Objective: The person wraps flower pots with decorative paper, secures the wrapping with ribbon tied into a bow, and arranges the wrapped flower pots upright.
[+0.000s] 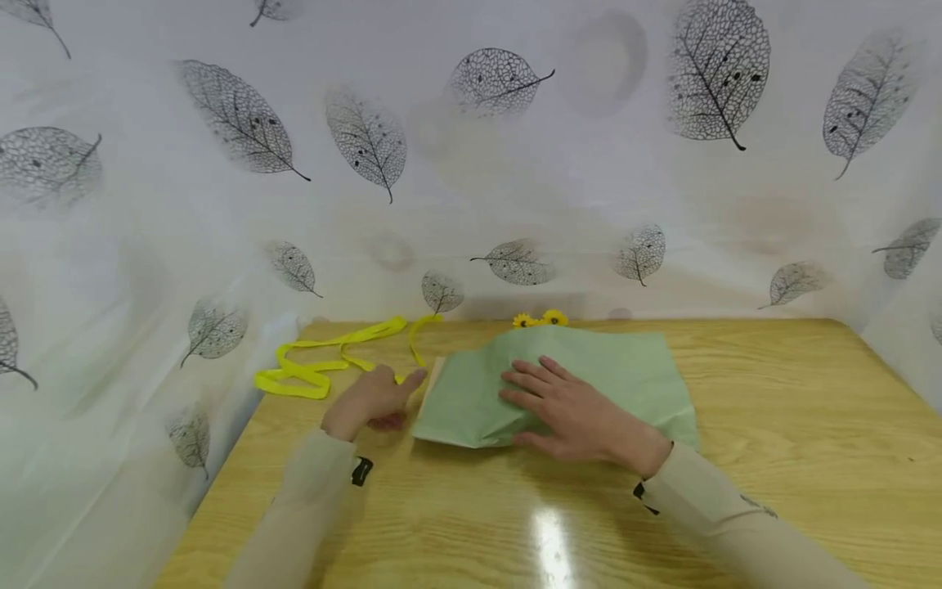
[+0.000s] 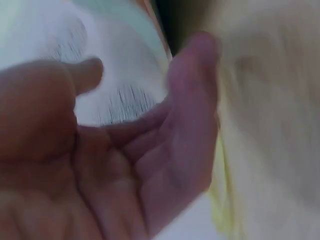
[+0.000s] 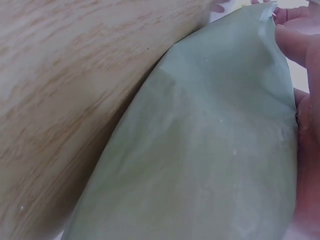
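A pale green paper sheet or wrapper [image 1: 618, 360] lies on the table, slightly bulging and creased, with a beige edge showing at its left end. My right hand [image 1: 570, 409] rests on it with spread fingers; the right wrist view shows the green surface [image 3: 215, 140] up close. Just left of the paper is my left hand [image 1: 375, 401], apart from it. The left wrist view has the palm [image 2: 100, 170] with nothing in it and the fingers loosely bent. Behind that hand a yellow ribbon [image 1: 294, 384] lies in loose loops. Whatever is under the paper is hidden.
Two small yellow flowers [image 1: 554, 317] stick out past the far edge of the paper. The wood-grain table [image 1: 795, 425] meets a white leaf-printed cloth [image 1: 456, 188] at its back and left side.
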### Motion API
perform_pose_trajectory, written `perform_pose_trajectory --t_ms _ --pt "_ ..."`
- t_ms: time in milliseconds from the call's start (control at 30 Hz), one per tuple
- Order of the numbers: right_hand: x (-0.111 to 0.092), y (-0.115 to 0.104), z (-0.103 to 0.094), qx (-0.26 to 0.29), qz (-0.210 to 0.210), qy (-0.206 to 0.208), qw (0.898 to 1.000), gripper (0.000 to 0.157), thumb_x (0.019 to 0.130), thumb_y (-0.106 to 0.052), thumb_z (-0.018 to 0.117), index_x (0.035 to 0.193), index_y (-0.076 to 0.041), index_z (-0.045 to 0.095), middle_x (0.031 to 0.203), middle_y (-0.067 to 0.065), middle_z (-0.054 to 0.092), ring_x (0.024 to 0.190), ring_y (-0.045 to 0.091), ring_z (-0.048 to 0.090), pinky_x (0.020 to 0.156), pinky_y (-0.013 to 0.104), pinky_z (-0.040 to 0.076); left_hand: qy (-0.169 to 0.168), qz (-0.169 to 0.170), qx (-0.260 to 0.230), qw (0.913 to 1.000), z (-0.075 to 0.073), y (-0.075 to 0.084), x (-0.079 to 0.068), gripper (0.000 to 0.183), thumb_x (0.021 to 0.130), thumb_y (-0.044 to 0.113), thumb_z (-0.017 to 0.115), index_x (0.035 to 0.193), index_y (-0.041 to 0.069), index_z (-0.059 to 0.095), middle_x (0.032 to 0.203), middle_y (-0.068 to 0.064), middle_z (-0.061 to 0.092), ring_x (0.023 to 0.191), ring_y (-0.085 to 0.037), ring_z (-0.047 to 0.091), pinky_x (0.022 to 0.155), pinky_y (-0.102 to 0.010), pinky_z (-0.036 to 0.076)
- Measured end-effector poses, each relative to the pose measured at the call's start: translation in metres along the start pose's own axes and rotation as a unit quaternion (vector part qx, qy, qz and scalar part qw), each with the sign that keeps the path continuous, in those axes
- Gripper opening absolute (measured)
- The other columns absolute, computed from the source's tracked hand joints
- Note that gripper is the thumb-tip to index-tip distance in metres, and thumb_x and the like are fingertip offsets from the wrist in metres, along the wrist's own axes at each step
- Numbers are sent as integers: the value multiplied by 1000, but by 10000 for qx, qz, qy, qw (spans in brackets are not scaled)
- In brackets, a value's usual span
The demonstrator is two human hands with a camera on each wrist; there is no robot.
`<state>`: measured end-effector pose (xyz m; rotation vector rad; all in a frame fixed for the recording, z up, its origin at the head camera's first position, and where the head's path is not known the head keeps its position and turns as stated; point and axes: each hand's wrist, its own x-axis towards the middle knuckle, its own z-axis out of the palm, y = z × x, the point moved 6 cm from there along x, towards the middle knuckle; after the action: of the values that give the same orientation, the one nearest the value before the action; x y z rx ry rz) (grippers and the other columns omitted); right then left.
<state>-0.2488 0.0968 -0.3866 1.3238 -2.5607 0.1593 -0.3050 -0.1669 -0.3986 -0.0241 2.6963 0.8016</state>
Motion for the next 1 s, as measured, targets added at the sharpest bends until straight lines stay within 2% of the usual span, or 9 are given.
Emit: perform_pose_trajectory --t_ms 67,133,267,400,500,667,800,867,1000 --pt "0 0 -1 41 55 -18 10000 61 98 -46 64 145 -7 57 155 13 51 149 35 41 123 57 31 -403 239 -506 9976 15 9 0 58 105 55 49 73 7 55 66 -5 59 58 -16 60 55 -32 59" --pt "0 0 -2 115 134 -29 9998 61 100 -45 61 146 -7 55 156 13 50 150 35 40 124 56 30 -528 367 -738 9952 25 16 0 54 102 55 55 75 8 56 70 -4 55 60 -15 57 55 -31 57" --pt "1 -1 0 231 270 -52 9994 54 106 -40 51 149 -7 52 157 12 49 151 33 38 125 56 28 -124 522 -933 9942 32 22 3 39 98 40 67 100 1 66 83 -6 60 70 -16 55 59 -27 48" --pt "0 -2 1 112 276 -10 9996 47 108 -34 48 146 -8 56 156 11 51 151 31 39 124 55 29 83 701 -1552 9854 32 28 0 41 99 28 67 125 -3 63 104 -12 70 85 -17 64 71 -28 52" --pt "0 -2 0 -57 218 77 9997 42 107 -32 51 142 -9 61 153 10 54 149 32 42 122 56 32 -147 858 -2411 9666 31 38 -6 44 100 26 66 133 -3 60 112 -16 72 87 -17 70 74 -30 59" --pt "1 -1 -1 -136 183 75 9997 39 107 -31 52 138 -12 64 151 9 56 148 31 44 122 56 33 -658 917 -3799 9181 36 59 -15 52 103 25 63 143 -6 50 125 -21 68 89 -15 72 73 -29 62" --pt "2 -2 -1 -40 154 -13 9999 37 107 -32 51 136 -14 65 151 8 56 149 31 42 123 56 32 -749 870 -4425 8894 40 70 -20 49 104 22 60 144 -5 51 131 -21 65 92 -15 73 75 -28 62" --pt "2 -3 -1 14 136 -57 9999 37 107 -32 50 136 -14 65 152 8 56 149 31 42 123 56 31 -678 884 -4520 8850 41 73 -22 47 104 21 60 142 -5 53 130 -21 66 92 -15 73 75 -27 62" --pt "2 -2 -1 188 188 -155 9995 41 107 -31 48 141 -12 61 155 9 53 151 32 39 125 56 28 -420 990 -4335 8947 38 76 -24 43 105 25 60 136 -5 57 113 -14 71 84 -11 71 69 -24 60"
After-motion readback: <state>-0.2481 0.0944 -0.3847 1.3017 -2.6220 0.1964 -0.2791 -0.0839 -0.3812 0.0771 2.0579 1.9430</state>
